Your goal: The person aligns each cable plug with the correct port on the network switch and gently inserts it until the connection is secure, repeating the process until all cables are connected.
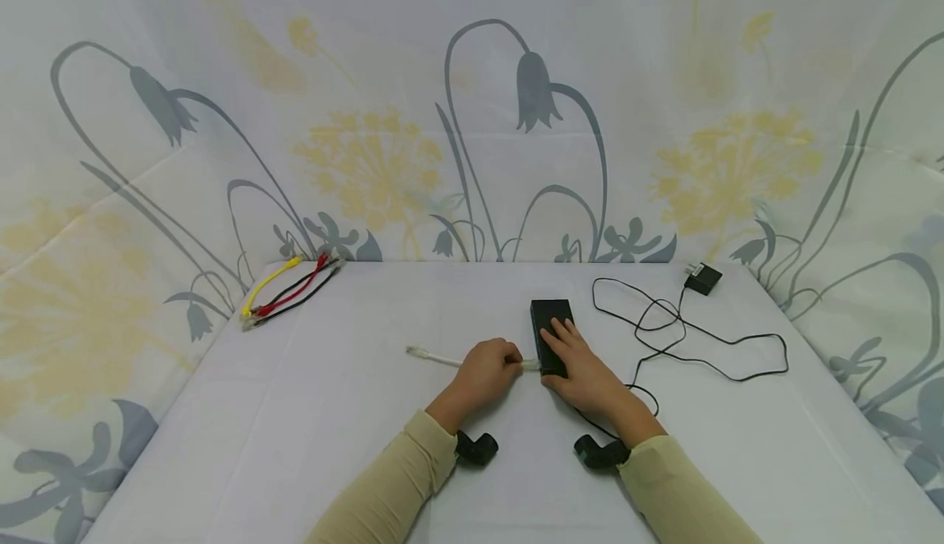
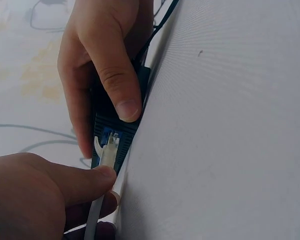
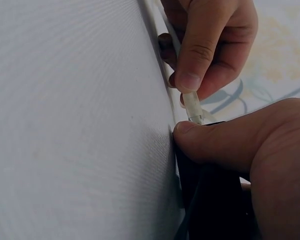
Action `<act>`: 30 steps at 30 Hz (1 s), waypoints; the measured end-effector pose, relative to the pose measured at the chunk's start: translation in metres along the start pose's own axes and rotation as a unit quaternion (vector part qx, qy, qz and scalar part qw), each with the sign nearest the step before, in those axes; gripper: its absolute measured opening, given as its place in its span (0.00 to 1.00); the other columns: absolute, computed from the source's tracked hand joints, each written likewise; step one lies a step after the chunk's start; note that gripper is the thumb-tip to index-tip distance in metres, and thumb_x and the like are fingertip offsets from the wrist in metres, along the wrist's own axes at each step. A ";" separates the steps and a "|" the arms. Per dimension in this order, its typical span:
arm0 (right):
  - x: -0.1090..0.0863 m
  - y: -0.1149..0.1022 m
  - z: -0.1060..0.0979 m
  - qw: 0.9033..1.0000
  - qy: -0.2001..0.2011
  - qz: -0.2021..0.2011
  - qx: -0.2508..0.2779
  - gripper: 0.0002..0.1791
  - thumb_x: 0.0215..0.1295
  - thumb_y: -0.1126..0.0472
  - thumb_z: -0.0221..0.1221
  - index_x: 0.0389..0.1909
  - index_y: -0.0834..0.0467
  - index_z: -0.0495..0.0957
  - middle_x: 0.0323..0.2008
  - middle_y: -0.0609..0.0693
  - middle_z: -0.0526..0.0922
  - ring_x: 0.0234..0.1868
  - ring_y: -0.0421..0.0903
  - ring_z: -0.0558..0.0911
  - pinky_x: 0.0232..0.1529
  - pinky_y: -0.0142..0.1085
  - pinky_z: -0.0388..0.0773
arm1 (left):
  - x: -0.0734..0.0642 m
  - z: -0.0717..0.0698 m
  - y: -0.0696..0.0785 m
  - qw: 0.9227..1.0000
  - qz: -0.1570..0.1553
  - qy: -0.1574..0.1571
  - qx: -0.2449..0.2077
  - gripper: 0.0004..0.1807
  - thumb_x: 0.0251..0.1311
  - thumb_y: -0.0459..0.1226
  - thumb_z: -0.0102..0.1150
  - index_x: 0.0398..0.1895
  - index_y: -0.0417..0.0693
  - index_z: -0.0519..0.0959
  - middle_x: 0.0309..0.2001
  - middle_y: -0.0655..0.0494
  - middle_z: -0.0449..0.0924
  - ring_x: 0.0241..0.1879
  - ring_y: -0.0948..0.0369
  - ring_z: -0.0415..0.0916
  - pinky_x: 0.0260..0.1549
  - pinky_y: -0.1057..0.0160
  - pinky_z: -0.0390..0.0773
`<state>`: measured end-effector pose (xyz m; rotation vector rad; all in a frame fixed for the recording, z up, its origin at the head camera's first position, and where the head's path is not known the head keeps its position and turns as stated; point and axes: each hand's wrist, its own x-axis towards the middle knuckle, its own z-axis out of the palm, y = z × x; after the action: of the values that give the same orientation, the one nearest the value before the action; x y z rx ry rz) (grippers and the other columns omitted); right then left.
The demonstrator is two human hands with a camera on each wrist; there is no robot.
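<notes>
A small black network switch (image 1: 551, 337) lies on the table in the head view. My right hand (image 1: 586, 374) holds it, thumb on the near side and fingers over the top. My left hand (image 1: 485, 374) pinches a short white Ethernet cable (image 1: 442, 359) just behind one plug. In the left wrist view that clear plug (image 2: 110, 145) is at the switch's port face, its tip overlapping a port. The right wrist view shows the plug's boot (image 3: 192, 106) between my left thumb and the switch's edge. The cable's other plug (image 1: 416, 351) lies loose to the left.
A black power adapter (image 1: 703, 278) sits at the back right, its thin cord (image 1: 726, 342) looping across the table to the switch. Yellow, red and black patch cables (image 1: 291, 290) lie at the back left. A flower-patterned cloth (image 1: 398, 118) hangs behind the table.
</notes>
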<state>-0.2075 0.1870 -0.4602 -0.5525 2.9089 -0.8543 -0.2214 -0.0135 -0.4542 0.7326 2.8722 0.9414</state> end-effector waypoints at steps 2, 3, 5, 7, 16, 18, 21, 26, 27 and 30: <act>0.000 0.001 0.000 1.000 0.000 0.002 0.000 0.41 0.65 0.56 0.61 0.75 0.58 0.54 0.77 0.59 0.46 0.77 0.61 0.40 0.69 0.62 0.54 | 0.000 0.000 0.000 1.000 0.001 -0.001 0.003 0.07 0.64 0.38 0.59 0.40 0.46 0.84 0.38 0.54 0.83 0.39 0.59 0.79 0.39 0.64 0.77; 0.000 0.001 0.000 1.000 -0.001 0.003 0.001 0.41 0.65 0.56 0.61 0.75 0.58 0.54 0.77 0.59 0.46 0.77 0.61 0.40 0.69 0.62 0.54 | 0.000 0.000 0.000 1.000 0.001 -0.001 0.005 0.08 0.64 0.38 0.59 0.40 0.46 0.84 0.38 0.53 0.83 0.39 0.59 0.79 0.39 0.64 0.77; -0.001 0.002 0.000 1.000 0.000 0.002 0.002 0.41 0.65 0.55 0.61 0.75 0.58 0.54 0.77 0.59 0.46 0.77 0.61 0.40 0.69 0.63 0.54 | -0.001 0.000 0.000 1.000 0.002 -0.001 0.014 0.08 0.65 0.38 0.59 0.41 0.46 0.85 0.38 0.54 0.83 0.39 0.59 0.79 0.40 0.64 0.77; -0.001 0.002 0.000 1.000 0.001 0.001 0.003 0.41 0.65 0.55 0.61 0.75 0.58 0.54 0.77 0.59 0.46 0.77 0.61 0.41 0.69 0.63 0.54 | -0.001 0.000 0.000 1.000 0.006 0.001 0.021 0.08 0.64 0.38 0.60 0.41 0.46 0.85 0.38 0.54 0.83 0.39 0.59 0.79 0.40 0.63 0.78; -0.001 0.001 -0.001 1.000 -0.004 0.001 0.006 0.41 0.65 0.54 0.61 0.75 0.58 0.54 0.77 0.59 0.46 0.77 0.61 0.41 0.68 0.64 0.53 | -0.002 -0.006 -0.001 0.999 0.006 0.000 0.051 0.08 0.64 0.38 0.60 0.40 0.47 0.85 0.38 0.55 0.84 0.40 0.59 0.80 0.42 0.62 0.78; -0.001 0.001 -0.001 1.000 -0.005 0.005 0.009 0.41 0.65 0.54 0.61 0.75 0.57 0.54 0.77 0.58 0.46 0.78 0.60 0.40 0.69 0.63 0.53 | -0.003 -0.008 -0.002 0.999 -0.002 -0.002 0.043 0.08 0.64 0.38 0.59 0.40 0.47 0.85 0.38 0.55 0.83 0.41 0.59 0.80 0.43 0.62 0.78; -0.001 0.002 0.001 1.000 -0.004 0.002 0.004 0.41 0.64 0.54 0.61 0.75 0.57 0.54 0.77 0.58 0.46 0.77 0.60 0.41 0.69 0.63 0.53 | -0.003 -0.010 -0.006 0.999 -0.012 -0.001 0.033 0.08 0.64 0.38 0.58 0.41 0.48 0.85 0.38 0.55 0.83 0.40 0.59 0.80 0.43 0.61 0.78; -0.001 0.003 0.002 1.000 -0.002 0.003 0.001 0.41 0.64 0.54 0.62 0.75 0.57 0.55 0.77 0.58 0.46 0.77 0.61 0.41 0.69 0.63 0.54 | -0.001 -0.014 -0.011 1.000 -0.017 0.002 0.024 0.08 0.65 0.38 0.58 0.41 0.48 0.85 0.38 0.56 0.83 0.40 0.59 0.80 0.41 0.61 0.78; -0.001 0.002 0.002 1.000 -0.001 0.003 0.002 0.41 0.64 0.54 0.62 0.75 0.57 0.55 0.77 0.58 0.46 0.77 0.61 0.41 0.69 0.63 0.53 | -0.001 -0.016 -0.011 1.000 -0.019 0.003 0.021 0.08 0.65 0.39 0.58 0.41 0.48 0.85 0.38 0.56 0.83 0.40 0.59 0.80 0.41 0.61 0.78; -0.001 0.002 0.002 1.000 -0.001 0.001 0.004 0.41 0.64 0.54 0.62 0.75 0.57 0.55 0.77 0.58 0.46 0.77 0.61 0.41 0.69 0.63 0.53 | 0.000 -0.020 -0.014 0.999 -0.021 0.010 0.022 0.08 0.65 0.39 0.59 0.41 0.48 0.85 0.38 0.55 0.83 0.39 0.59 0.79 0.40 0.61 0.78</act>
<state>-0.2071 0.1881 -0.4629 -0.5479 2.9032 -0.8642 -0.2306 -0.0348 -0.4457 0.6661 2.9231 0.8882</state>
